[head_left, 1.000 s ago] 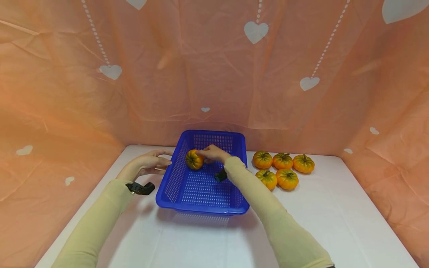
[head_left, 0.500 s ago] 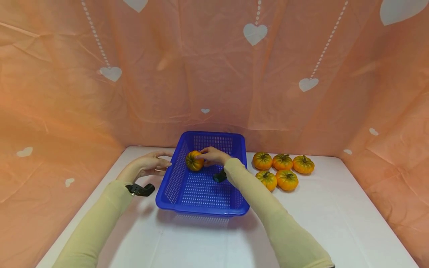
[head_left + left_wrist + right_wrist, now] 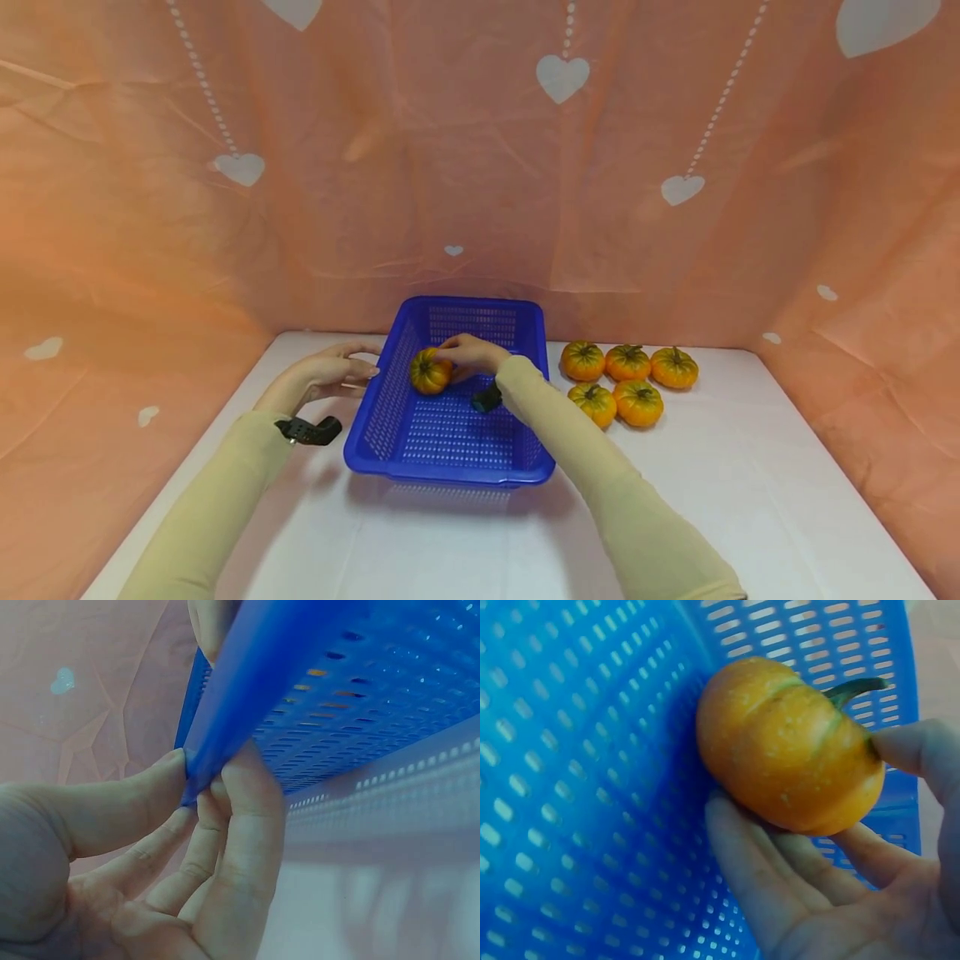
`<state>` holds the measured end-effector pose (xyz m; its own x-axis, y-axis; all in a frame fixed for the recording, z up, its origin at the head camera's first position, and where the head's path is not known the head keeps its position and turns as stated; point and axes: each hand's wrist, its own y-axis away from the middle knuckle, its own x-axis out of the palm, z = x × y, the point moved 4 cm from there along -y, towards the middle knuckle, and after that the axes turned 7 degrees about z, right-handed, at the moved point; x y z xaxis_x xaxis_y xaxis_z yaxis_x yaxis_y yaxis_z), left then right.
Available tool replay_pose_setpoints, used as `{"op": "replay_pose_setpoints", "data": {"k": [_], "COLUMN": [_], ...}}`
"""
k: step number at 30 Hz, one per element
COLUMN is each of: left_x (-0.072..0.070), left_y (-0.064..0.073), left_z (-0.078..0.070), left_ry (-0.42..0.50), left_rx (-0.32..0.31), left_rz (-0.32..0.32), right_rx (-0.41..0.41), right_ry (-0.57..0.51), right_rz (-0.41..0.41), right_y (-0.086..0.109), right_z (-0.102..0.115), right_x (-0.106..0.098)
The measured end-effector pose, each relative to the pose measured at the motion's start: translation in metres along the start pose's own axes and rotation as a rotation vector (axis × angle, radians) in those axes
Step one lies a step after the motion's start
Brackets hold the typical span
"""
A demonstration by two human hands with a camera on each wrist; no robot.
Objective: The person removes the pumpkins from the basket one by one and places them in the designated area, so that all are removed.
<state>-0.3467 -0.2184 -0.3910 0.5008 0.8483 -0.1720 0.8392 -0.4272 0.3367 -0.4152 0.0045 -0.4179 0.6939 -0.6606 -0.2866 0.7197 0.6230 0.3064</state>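
A small orange-and-green pumpkin [image 3: 431,372] is inside the blue plastic basket [image 3: 450,478], by its left wall. My right hand [image 3: 468,353] holds it. In the right wrist view, the thumb lies on the pumpkin [image 3: 787,750] near its green stem, with the other fingers below it. At the basket's left side is my left hand [image 3: 330,371]. The left wrist view shows that left hand [image 3: 172,877] pinching the basket rim [image 3: 225,712] between thumb and fingers. The basket is slightly tilted, its near edge raised off the table.
Several more pumpkins [image 3: 639,403] sit in two rows right of the basket on the white table [image 3: 720,475]. An orange curtain [image 3: 480,167] with white hearts rises behind the table and along both sides.
The pumpkin in my right hand has shifted slightly nearer along the basket's left side. My left hand stays at the rim. The head view has moved a little.
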Motion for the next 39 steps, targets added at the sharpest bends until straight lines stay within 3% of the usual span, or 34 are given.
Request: {"op": "replay_pose_setpoints", "data": {"k": [6,15,27,39], "left_x": [0.001,0.004,0.0,-0.001], "left_y": [0.002,0.002,-0.005,-0.003], "left_z": [0.004,0.008,-0.002,0.0], "left_ry": [-0.005,0.015,0.014,0.023], "left_rx": [-0.004,-0.009,0.009,-0.003], "left_rz": [0.003,0.008,0.026,0.014], "right_rx": [-0.007,-0.043,-0.105,-0.168], "right_ry": [-0.045,-0.324,-0.549,-0.566], "right_rz": [0.018,0.01,-0.073,-0.067], "right_y": [0.002,0.013,0.037,0.065], "right_z": [-0.001,0.004,0.029,0.042], "right_x": [-0.002,-0.013,-0.047,-0.067]}}
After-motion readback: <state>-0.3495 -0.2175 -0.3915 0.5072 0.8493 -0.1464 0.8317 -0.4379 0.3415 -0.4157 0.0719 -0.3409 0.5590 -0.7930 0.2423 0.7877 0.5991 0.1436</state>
